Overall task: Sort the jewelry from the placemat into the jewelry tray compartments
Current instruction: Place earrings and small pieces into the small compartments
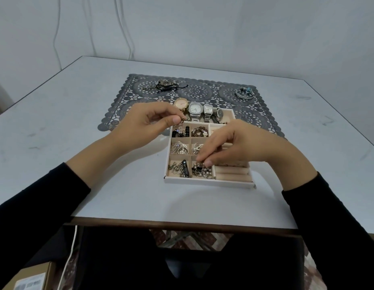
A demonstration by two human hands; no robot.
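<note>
At the white counter (119,195), where a grey lace placemat (127,95) lies at the far side and the tray (209,183) overlaps the mat's near edge, you are mid-sort. Your left hand (144,122) pinches a small pendant (181,124) between thumb and forefinger just above the tray's far-left compartment. Your right hand (234,143), fingers curled down, pinches the beads (203,171) in the near-middle compartment. Four watches (195,109) stand in the tray's far row. Left on the mat are bangles (244,93) at the far right, a black cord (167,85) at the far left and a ring (193,95) between them, so the job looks well along but unfinished. To do this step well, lower the pendant until its tail rests on the compartment floor before you part thumb and finger. It is light and likely to swing, and could catch the divider or tangle with what already lies there. Have the right hand settle the beads flat inside their walls, then let go fully and lift straight up, so no strand trails out with your fingertips.
</note>
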